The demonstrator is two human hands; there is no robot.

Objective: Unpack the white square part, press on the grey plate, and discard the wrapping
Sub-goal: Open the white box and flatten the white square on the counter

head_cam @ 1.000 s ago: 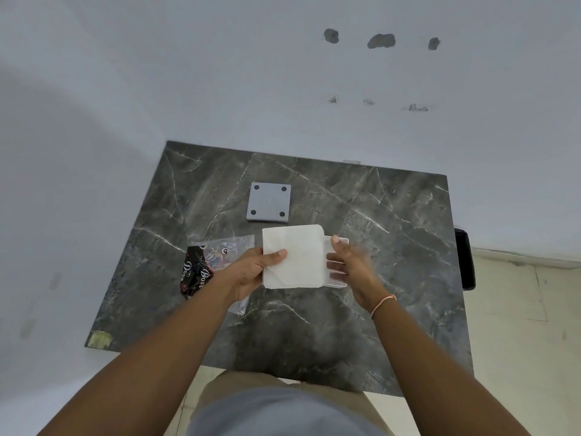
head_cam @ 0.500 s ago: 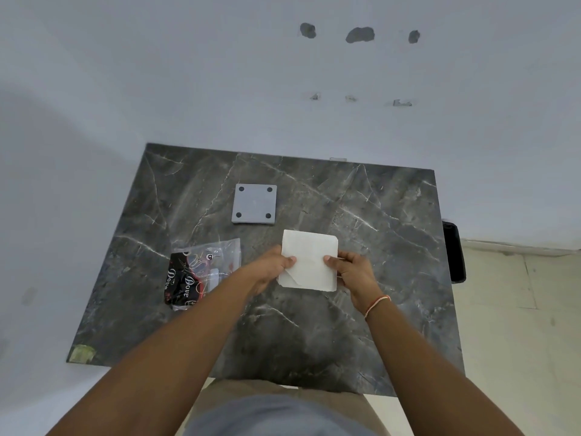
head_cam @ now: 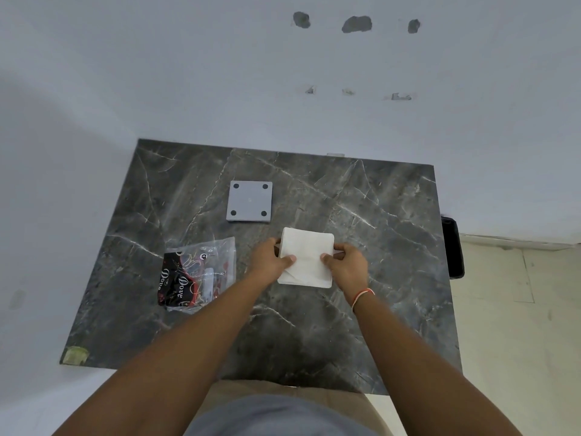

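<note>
White wrapped part (head_cam: 306, 261) between both hands (head_cam: 314, 262)

- plate (head_cam: 249, 201) lies on table (head_cam: 361, 199), toward far edge, left of middle
- wrapped part (head_cam: 306, 258) nearer than plate, to its right, held between left hand (head_cam: 270, 259) and right hand (head_cam: 345, 265)
- bag (head_cam: 198, 273) left of part, toward left edge

The tabletop (head_cam: 361, 215) looks like polished dark marble with pale veins, the grey plate (head_cam: 249, 201) smooth and matt, the white wrapping (head_cam: 306, 261) soft, creased paper, and the bag (head_cam: 201, 273) near the left edge glossy, crinkled clear plastic.
</note>
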